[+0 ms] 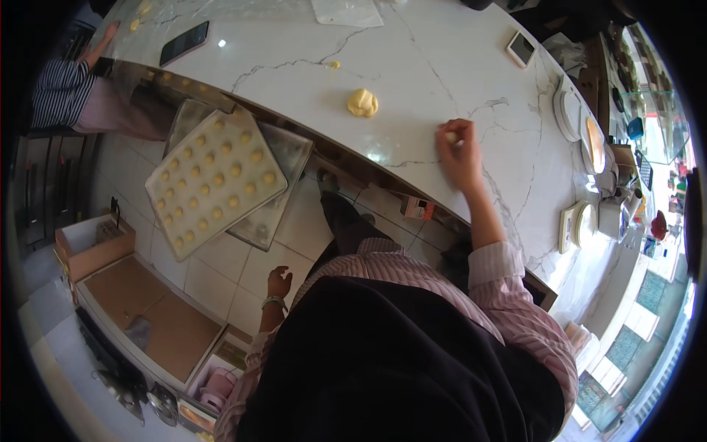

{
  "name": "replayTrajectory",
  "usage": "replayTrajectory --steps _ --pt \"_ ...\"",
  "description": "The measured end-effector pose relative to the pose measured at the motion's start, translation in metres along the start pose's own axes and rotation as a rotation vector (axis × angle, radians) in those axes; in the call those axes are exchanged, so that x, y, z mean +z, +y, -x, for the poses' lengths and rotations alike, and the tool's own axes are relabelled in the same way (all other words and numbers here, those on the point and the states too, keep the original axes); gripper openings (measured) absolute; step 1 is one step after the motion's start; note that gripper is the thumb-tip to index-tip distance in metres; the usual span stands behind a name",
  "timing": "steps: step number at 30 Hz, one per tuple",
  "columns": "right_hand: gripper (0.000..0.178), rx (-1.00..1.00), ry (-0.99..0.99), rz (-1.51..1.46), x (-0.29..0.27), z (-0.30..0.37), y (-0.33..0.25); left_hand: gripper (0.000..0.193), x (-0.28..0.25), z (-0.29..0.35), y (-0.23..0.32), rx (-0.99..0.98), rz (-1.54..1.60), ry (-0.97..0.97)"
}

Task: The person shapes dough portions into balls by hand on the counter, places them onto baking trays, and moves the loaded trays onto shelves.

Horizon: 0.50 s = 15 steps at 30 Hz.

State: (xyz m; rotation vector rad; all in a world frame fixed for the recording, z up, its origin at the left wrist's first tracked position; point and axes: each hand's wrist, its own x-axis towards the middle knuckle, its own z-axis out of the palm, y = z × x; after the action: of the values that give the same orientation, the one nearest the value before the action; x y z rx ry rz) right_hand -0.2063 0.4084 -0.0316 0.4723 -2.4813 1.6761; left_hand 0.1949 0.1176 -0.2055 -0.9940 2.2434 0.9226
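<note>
My right hand (461, 153) is over the white marble-patterned counter, its fingers curled round a small pale dough ball (452, 137). To its left on the counter rests a larger lump of yellow dough (362, 103), apart from the hand. My left hand (278, 284) hangs low at my side, below counter height, with loosely bent fingers and a gap by the thumb; nothing shows in it. Left of my legs is a baking tray (157, 214) bearing rows of several small round dough balls, tilted over another metal tray (289, 191).
A dark phone (184, 44) and a white-edged device (521, 48) lie on the counter (294, 96). Another person's striped sleeve (65, 85) and hand are at far left. Cardboard boxes (147, 313) stand at lower left. White round containers (568, 114) line the counter's right side.
</note>
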Motion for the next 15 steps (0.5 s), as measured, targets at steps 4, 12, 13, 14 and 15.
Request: replayTrajectory --steps 4,12,13,14,15 --pt "0.024 -0.189 0.167 0.612 -0.029 -0.076 0.032 0.031 0.011 0.006 -0.041 -0.191 0.082 -0.046" --pt "0.02 -0.117 -0.04 0.114 -0.005 0.004 0.013 0.03 0.016 0.002 -0.015 -0.124 0.258 -0.005" --pt "0.02 -0.093 0.001 0.303 -0.027 -0.002 0.022 0.03 0.005 0.002 0.008 -0.136 0.264 0.019" --pt "0.019 -0.073 0.044 0.487 -0.043 -0.015 0.026 0.029 -0.002 0.004 0.02 -0.147 0.27 0.05" --pt "0.019 -0.125 0.109 0.616 -0.051 -0.036 0.034 0.029 -0.003 0.002 0.023 -0.137 0.269 0.045"
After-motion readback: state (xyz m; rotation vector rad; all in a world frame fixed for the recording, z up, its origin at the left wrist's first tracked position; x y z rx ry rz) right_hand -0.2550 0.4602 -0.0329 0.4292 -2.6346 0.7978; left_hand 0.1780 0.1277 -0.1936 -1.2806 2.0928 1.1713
